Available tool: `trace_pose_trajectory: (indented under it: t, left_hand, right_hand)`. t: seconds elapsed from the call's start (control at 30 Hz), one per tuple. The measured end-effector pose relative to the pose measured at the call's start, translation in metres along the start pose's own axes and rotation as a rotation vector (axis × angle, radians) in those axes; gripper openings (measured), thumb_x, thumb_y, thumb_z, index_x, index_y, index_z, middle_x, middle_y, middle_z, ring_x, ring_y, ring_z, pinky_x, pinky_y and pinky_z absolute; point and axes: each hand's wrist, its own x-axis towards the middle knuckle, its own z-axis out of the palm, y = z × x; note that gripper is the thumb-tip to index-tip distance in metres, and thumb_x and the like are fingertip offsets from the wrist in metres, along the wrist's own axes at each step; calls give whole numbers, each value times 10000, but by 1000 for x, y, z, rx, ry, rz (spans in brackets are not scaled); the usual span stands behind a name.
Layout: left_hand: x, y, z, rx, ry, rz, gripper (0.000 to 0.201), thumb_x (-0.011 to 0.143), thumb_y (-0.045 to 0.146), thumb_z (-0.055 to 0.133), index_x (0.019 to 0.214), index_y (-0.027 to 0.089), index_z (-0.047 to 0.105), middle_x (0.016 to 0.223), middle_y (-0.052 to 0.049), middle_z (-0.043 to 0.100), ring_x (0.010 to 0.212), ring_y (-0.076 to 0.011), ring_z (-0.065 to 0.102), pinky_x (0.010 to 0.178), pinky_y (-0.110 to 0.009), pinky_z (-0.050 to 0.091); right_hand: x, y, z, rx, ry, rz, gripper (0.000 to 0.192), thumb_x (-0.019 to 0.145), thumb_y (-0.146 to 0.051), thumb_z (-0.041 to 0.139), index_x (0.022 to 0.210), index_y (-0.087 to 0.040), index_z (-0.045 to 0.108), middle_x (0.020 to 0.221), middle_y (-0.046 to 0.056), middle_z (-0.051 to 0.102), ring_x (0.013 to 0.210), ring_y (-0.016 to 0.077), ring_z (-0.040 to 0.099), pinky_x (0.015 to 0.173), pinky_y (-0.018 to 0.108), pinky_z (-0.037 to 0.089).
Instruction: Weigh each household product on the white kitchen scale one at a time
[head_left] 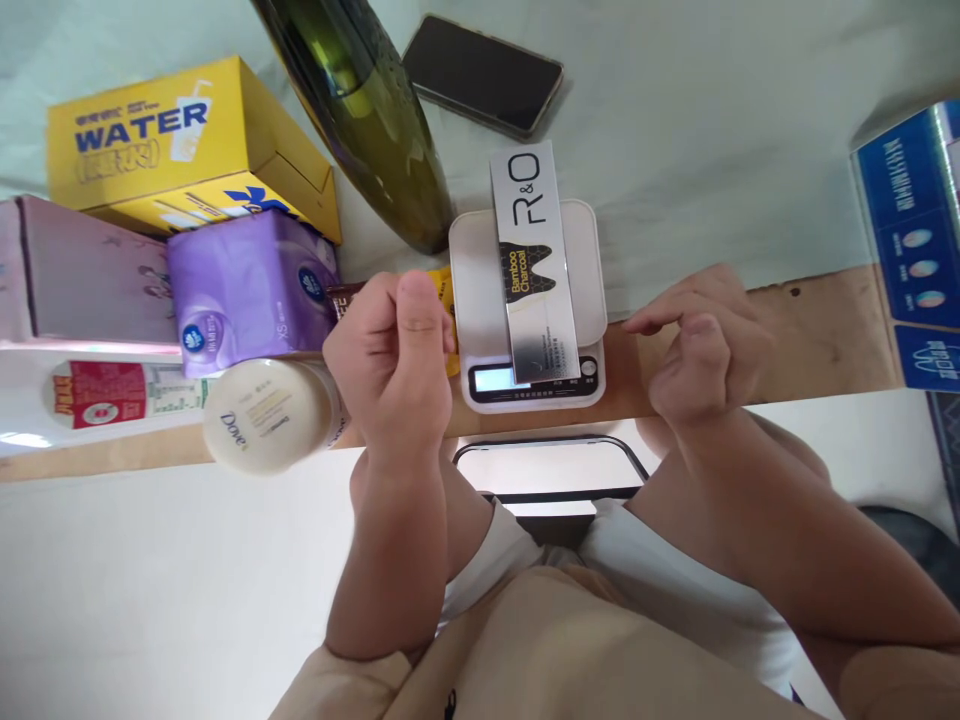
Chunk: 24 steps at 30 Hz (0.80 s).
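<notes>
My left hand is curled into a fist near the 8 o'clock side of the white scale. I see nothing in that grip, but I can't tell if something tiny is tucked inside. My right hand is at 3 o'clock, half open with bent fingers, and it holds nothing. The R&O box lies flat on the scale, and its far end pokes out past the edge at 12 o'clock. Its near end hides part of the lit screen, at 6 o'clock. So I think putting the box on is done, and the scale looks switched on. The box is not off again yet, and I can't read a number. The green bottle at 10 o'clock and the purple pack at 9 o'clock are on the counter, not on the scale.
</notes>
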Motion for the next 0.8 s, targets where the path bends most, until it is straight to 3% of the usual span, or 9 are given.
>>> trace_pose_trajectory:
  t: [0.17, 0.27, 0.37, 0.43, 0.53, 0.7, 0.8]
  left_hand:
    - [-3, -5, 1, -53, -11, 10, 255, 904, 478, 772, 880, 245, 670, 778, 27, 648, 592, -60, 488, 536, -293, 377]
    - [-4, -6, 1, -11, -75, -3, 173, 961, 413, 714, 943, 242, 712, 872, 2, 678, 726, -91, 587, 687, -315, 504]
    - [-7, -8, 1, 9, -182, -88, 294, 1015, 515, 571, 989, 273, 736, 1002, -49, 725, 931, -182, 683, 856, -400, 560]
    - [-9, -10, 2, 5, -231, -136, 414, 984, 648, 532, 1026, 285, 727, 1081, -60, 741, 1027, -238, 702, 948, -461, 556]
    - [-16, -15, 5, 16, -193, -129, 545, 926, 767, 513, 1007, 266, 713, 1055, -69, 762, 927, -258, 718, 877, -471, 560]
    - [-28, -22, 15, -61, -277, -74, 489, 983, 702, 461, 984, 285, 717, 1139, -55, 783, 950, -236, 756, 815, -434, 581]
    - [-30, -20, 20, -97, -312, -74, 442, 1006, 642, 463, 945, 289, 722, 1092, -35, 792, 915, -210, 766, 805, -404, 614]
  right_hand:
    - [-2, -2, 0, -24, 56, -51, 612, 944, -473, 191, 568, -228, 606, 588, 114, 589, 630, 190, 505, 778, 433, 448]
    - [-1, -5, -1, -12, 54, -112, 498, 967, -452, 301, 749, -219, 683, 725, 109, 671, 745, 194, 583, 778, 397, 481]
    - [-2, -11, -1, -15, 14, -164, 395, 980, -433, 384, 1054, -204, 696, 1021, 102, 744, 989, 201, 672, 898, 378, 535]
    - [-5, -17, 0, -65, -16, -175, 409, 994, -424, 389, 1219, -201, 648, 1200, 98, 733, 1216, 228, 657, 1045, 418, 521]
    - [-13, -29, 1, -133, -86, -180, 476, 1005, -433, 404, 1397, -199, 534, 1373, 110, 670, 1414, 285, 559, 1162, 507, 458]
    - [-22, -41, -1, -111, -102, -158, 646, 946, -573, 541, 1473, -213, 444, 1439, 143, 623, 1341, 319, 620, 1097, 545, 526]
    - [-20, -38, -6, -104, -138, -67, 604, 875, -420, 665, 1425, -231, 502, 1453, 131, 621, 1324, 326, 638, 1066, 571, 572]
